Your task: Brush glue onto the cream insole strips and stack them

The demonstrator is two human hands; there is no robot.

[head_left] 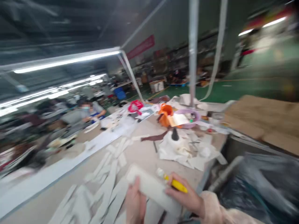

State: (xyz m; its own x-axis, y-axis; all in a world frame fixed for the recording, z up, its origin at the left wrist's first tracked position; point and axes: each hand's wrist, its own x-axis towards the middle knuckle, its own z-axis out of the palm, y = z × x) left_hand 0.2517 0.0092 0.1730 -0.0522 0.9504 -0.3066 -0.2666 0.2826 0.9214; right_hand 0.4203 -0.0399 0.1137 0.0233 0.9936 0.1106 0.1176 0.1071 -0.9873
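Both hands are partly closed. Left hand (136,199) pinches a whitish strip (151,186) near its far-left end, thumb on top; right hand (187,194) has its fingers around a yellow-handled tool (178,185), fingertips by the strip's right edge. Between them, the strip slants from far left to near right, roughly parallel to the tool.

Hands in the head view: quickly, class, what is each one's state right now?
Left hand: closed on a pale strip.
Right hand: closed around a yellow tool.
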